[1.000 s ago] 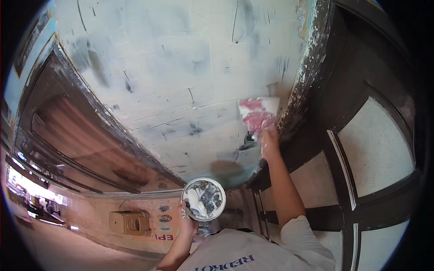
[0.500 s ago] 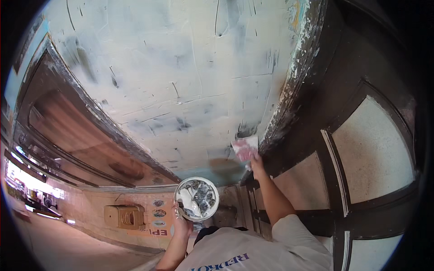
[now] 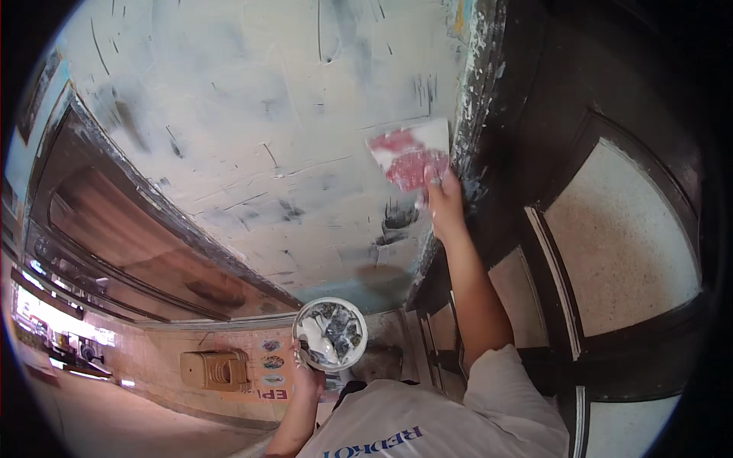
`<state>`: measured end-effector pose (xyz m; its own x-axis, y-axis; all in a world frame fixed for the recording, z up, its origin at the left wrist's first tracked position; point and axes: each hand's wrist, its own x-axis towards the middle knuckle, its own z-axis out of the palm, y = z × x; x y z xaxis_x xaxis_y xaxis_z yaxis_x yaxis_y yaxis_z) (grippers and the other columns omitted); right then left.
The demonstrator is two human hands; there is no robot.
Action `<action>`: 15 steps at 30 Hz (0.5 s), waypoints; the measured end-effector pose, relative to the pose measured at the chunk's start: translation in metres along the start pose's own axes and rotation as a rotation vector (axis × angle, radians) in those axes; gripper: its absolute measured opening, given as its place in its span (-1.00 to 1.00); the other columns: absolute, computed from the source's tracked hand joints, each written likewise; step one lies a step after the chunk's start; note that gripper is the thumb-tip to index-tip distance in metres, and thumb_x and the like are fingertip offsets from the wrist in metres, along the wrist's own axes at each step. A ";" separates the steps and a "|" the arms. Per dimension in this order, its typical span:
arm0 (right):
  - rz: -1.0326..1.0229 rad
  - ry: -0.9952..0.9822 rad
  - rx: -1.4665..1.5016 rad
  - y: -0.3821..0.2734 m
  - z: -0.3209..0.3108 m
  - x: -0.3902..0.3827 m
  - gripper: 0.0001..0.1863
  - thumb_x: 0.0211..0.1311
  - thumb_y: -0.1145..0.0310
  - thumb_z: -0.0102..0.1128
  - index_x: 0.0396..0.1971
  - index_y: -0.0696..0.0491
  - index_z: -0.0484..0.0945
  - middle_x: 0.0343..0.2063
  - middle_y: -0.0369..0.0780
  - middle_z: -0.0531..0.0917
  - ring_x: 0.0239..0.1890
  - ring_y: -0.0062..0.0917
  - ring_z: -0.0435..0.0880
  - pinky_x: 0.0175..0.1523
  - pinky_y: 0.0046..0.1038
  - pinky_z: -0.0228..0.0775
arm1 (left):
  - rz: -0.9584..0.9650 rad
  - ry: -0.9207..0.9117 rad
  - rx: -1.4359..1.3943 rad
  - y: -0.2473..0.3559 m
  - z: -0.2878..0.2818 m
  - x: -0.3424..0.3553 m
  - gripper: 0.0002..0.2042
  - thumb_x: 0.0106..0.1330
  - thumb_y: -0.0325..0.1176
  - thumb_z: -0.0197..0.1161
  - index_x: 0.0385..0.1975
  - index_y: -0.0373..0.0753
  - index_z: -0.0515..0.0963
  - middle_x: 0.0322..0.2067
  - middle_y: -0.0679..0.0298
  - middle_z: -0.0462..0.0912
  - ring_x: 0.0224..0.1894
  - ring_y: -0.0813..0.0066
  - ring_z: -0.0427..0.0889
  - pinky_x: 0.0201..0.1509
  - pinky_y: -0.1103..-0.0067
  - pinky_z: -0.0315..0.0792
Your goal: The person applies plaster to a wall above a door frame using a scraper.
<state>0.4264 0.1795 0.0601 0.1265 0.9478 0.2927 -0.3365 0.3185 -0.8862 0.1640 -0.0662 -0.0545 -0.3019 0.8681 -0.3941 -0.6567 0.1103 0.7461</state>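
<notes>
My right hand (image 3: 443,197) grips a red putty spreader (image 3: 408,156) smeared with white paste. Its blade lies against the wall (image 3: 252,107), close to the dark peeling door frame (image 3: 467,99). The wall carries patchy white filler with dark streaks and scratches; a darker bare patch (image 3: 398,217) shows below the spreader. Low in front of my body, my left hand (image 3: 307,374) holds a round white tub (image 3: 330,334) by its side. White paste and dark residue coat the tub's inside. Some fingers of the left hand are hidden beneath the tub.
A dark panelled door (image 3: 611,244) with pale panels stands close on my right. On the left is a brown framed window (image 3: 145,221). Below it are a tan plastic stool (image 3: 215,370) and a printed poster (image 3: 271,366). A bright opening (image 3: 57,313) shows at the far left.
My right hand has moved the spreader up along the wall beside the door frame. The left hand and tub stay almost in place. The view has shifted slightly.
</notes>
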 end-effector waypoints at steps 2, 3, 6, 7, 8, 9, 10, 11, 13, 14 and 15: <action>-0.027 0.062 0.003 -0.002 0.000 0.016 -0.76 0.33 0.29 -0.02 -0.08 0.07 0.41 -0.40 -0.37 0.49 -0.54 -0.75 0.37 -0.49 -0.62 0.24 | 0.042 -0.049 -0.025 -0.002 -0.001 0.006 -0.47 0.29 0.01 -0.09 0.15 -0.21 0.27 0.08 0.21 0.40 0.13 0.26 0.36 0.22 0.35 0.21; -0.051 0.111 0.011 0.003 -0.001 0.020 -0.74 0.32 0.28 0.00 -0.08 0.08 0.39 -0.44 -0.36 0.47 -0.62 -0.75 0.32 -0.56 -0.62 0.19 | 0.034 -0.049 -0.067 -0.005 -0.008 0.010 -0.47 0.29 0.02 -0.09 0.14 -0.22 0.28 0.07 0.20 0.41 0.11 0.26 0.37 0.21 0.35 0.22; -0.090 0.255 -0.195 0.107 -0.054 0.005 -0.73 0.33 0.25 -0.01 -0.05 0.03 0.39 -0.48 -0.38 0.44 -0.66 -0.76 0.24 -0.62 -0.62 0.13 | 0.047 -0.080 -0.047 -0.008 0.004 0.005 -0.46 0.29 0.02 -0.09 0.14 -0.23 0.28 0.07 0.19 0.40 0.11 0.25 0.37 0.21 0.35 0.22; 0.182 0.234 -0.047 0.120 -0.038 -0.024 -0.70 0.34 0.19 -0.02 -0.01 0.00 0.36 -0.46 -0.37 0.43 -0.67 -0.74 0.26 -0.65 -0.62 0.10 | 0.073 -0.060 -0.035 -0.007 -0.011 0.006 -0.46 0.29 0.02 -0.10 0.15 -0.23 0.27 0.09 0.19 0.39 0.13 0.25 0.36 0.22 0.35 0.21; 0.311 0.207 0.079 0.149 -0.060 -0.043 -0.64 0.32 0.12 0.01 0.01 -0.04 0.34 -0.47 -0.37 0.43 -0.69 -0.73 0.26 -0.68 -0.61 0.07 | 0.071 -0.074 -0.037 -0.010 -0.009 0.006 -0.46 0.29 0.02 -0.10 0.15 -0.23 0.27 0.09 0.19 0.39 0.13 0.25 0.36 0.22 0.35 0.21; 0.446 0.260 0.084 0.177 -0.083 -0.065 -0.63 0.30 0.08 0.05 0.00 -0.06 0.35 -0.48 -0.38 0.43 -0.69 -0.72 0.27 -0.68 -0.61 0.07 | 0.049 -0.055 -0.034 -0.011 -0.008 0.004 -0.45 0.29 0.02 -0.10 0.16 -0.23 0.26 0.10 0.18 0.38 0.14 0.25 0.35 0.23 0.35 0.20; 0.498 0.257 0.131 0.192 -0.094 -0.089 -0.63 0.29 0.08 0.06 -0.01 -0.05 0.35 -0.48 -0.38 0.43 -0.69 -0.72 0.27 -0.68 -0.62 0.07 | 0.036 -0.025 -0.032 -0.010 -0.011 0.002 -0.45 0.29 0.01 -0.10 0.17 -0.23 0.25 0.11 0.18 0.38 0.16 0.24 0.34 0.24 0.35 0.20; 0.546 0.259 0.177 0.199 -0.101 -0.106 -0.63 0.28 0.08 0.07 -0.03 -0.04 0.35 -0.49 -0.38 0.43 -0.69 -0.71 0.28 -0.67 -0.62 0.07 | 0.050 -0.059 -0.019 -0.008 -0.014 0.002 -0.45 0.30 0.01 -0.10 0.19 -0.22 0.24 0.13 0.19 0.35 0.17 0.25 0.32 0.25 0.35 0.18; 0.570 0.263 0.160 0.193 -0.105 -0.132 -0.65 0.29 0.09 0.06 -0.06 -0.03 0.36 -0.50 -0.38 0.43 -0.68 -0.72 0.29 -0.66 -0.63 0.08 | 0.052 -0.062 -0.019 -0.003 -0.023 0.003 -0.45 0.30 0.01 -0.10 0.19 -0.21 0.24 0.14 0.21 0.35 0.18 0.25 0.32 0.25 0.35 0.18; 0.597 0.263 0.139 0.186 -0.103 -0.138 -0.66 0.29 0.09 0.06 -0.09 -0.01 0.37 -0.51 -0.38 0.43 -0.67 -0.72 0.31 -0.64 -0.64 0.09 | 0.054 -0.063 -0.023 -0.001 -0.024 0.002 -0.46 0.30 0.00 -0.10 0.19 -0.20 0.24 0.14 0.22 0.35 0.18 0.26 0.32 0.26 0.35 0.18; 0.601 0.260 0.141 0.179 -0.100 -0.136 -0.66 0.29 0.09 0.06 -0.09 -0.01 0.37 -0.51 -0.38 0.43 -0.67 -0.72 0.31 -0.64 -0.64 0.09 | 0.049 -0.074 -0.033 0.002 -0.023 0.002 -0.46 0.30 0.01 -0.10 0.19 -0.18 0.24 0.14 0.24 0.35 0.18 0.28 0.32 0.26 0.35 0.17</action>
<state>0.4418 0.1061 -0.1746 0.0937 0.9323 -0.3493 -0.5353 -0.2486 -0.8072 0.1462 -0.0754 -0.0667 -0.2831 0.9057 -0.3156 -0.6651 0.0517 0.7449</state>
